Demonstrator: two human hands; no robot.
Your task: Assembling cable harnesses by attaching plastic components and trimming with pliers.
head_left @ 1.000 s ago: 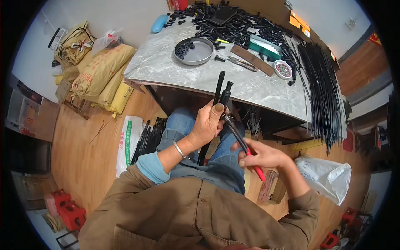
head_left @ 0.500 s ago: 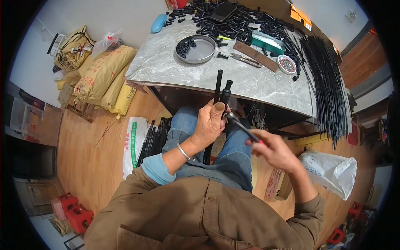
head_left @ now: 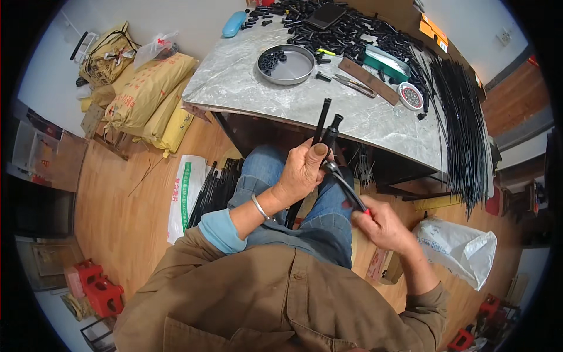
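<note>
The left hand (head_left: 305, 167) has its fingers and thumb clamped around two black rods (head_left: 333, 130). One is thin, and one is fatter with a ringed top. Both stick up above the fist, over the lap and in front of the table (head_left: 240, 76). The right hand (head_left: 381, 226) has its fingers closed on one long tool (head_left: 347, 188) with some red on its handle. The tool's metal head is right by the rods, just under the left thumb (I can't tell if it pinches them).

On the table there is one round gray pan (head_left: 302, 77) with lots of little black rings (head_left: 270, 60), too many to count. Near it are one brown bar (head_left: 368, 81), one green box (head_left: 399, 75) and one small round dish (head_left: 410, 107) of tiny bits. At the back, one blue case (head_left: 234, 24) sits beside a big heap of black pieces (head_left: 299, 36), and one flat dark thing (head_left: 326, 16) lies on top of the heap. One big bunch of thin black sticks (head_left: 460, 135) hangs over the right edge.
</note>
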